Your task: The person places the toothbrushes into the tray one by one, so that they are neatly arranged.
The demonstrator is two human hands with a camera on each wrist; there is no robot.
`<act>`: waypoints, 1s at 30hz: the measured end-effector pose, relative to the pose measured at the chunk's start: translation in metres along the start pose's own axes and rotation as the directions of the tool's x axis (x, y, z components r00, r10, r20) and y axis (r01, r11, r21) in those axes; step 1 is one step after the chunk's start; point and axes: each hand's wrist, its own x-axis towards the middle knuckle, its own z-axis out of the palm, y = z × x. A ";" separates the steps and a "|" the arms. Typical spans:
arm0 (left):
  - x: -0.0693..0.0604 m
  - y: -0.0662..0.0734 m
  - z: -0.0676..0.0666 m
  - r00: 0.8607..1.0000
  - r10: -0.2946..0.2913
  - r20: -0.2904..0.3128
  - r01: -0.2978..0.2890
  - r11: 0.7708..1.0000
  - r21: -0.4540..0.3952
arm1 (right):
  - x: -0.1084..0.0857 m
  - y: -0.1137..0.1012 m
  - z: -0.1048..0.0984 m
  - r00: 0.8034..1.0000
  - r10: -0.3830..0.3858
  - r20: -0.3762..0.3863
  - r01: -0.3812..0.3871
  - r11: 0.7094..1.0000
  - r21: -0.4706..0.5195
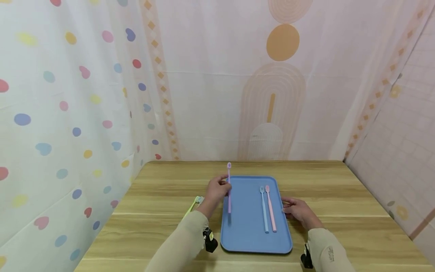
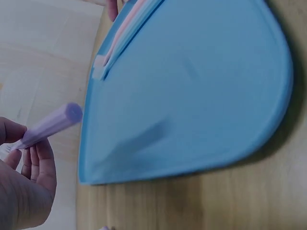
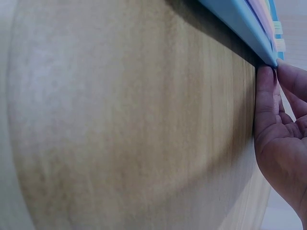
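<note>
In the head view a blue tray point(image 1: 246, 226) lies on the table. My left hand point(image 1: 217, 190) pinches a purple toothbrush point(image 1: 229, 202) above the tray's left side, its head pointing away; the left wrist view shows the handle end point(image 2: 60, 120) raised over the tray, its shadow below. On the tray's right half a light-blue toothbrush point(image 1: 264, 213) and a pink toothbrush point(image 1: 271, 211) lie side by side. My right hand point(image 1: 300, 212) touches the tray's right edge, and in the right wrist view its thumb and fingers meet the tray's rim point(image 3: 254, 45).
A green toothbrush point(image 1: 191, 207) lies on the wooden table point(image 1: 163, 189) left of the tray, partly hidden by my left arm. A patterned curtain point(image 1: 210, 113) hangs behind the table's far edge and along both sides.
</note>
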 end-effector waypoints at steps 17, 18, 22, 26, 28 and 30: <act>-0.026 -0.019 0.049 0.998 -0.035 0.044 0.034 0.999 0.022 | 0.000 0.000 -0.001 1.000 0.013 0.009 -0.013 1.000 0.016; -0.028 -0.020 0.051 0.998 -0.032 0.045 0.030 0.999 0.031 | 0.000 0.000 -0.001 1.000 0.013 0.009 -0.013 1.000 0.016; -0.032 -0.023 0.057 0.999 -0.002 0.034 -0.002 0.995 0.103 | 0.000 -0.001 -0.001 1.000 0.009 0.003 -0.009 1.000 0.014; -0.036 -0.025 0.063 0.999 0.011 0.031 -0.016 0.986 0.166 | 0.000 0.000 -0.001 1.000 0.006 -0.001 -0.006 1.000 0.007; -0.038 -0.026 0.067 0.999 0.005 0.032 -0.010 0.984 0.179 | 0.000 0.001 -0.001 1.000 0.003 -0.002 -0.003 1.000 0.007; -0.039 -0.027 0.070 0.999 -0.006 0.032 0.000 0.982 0.189 | -0.001 0.002 0.000 1.000 0.000 -0.002 0.000 1.000 0.009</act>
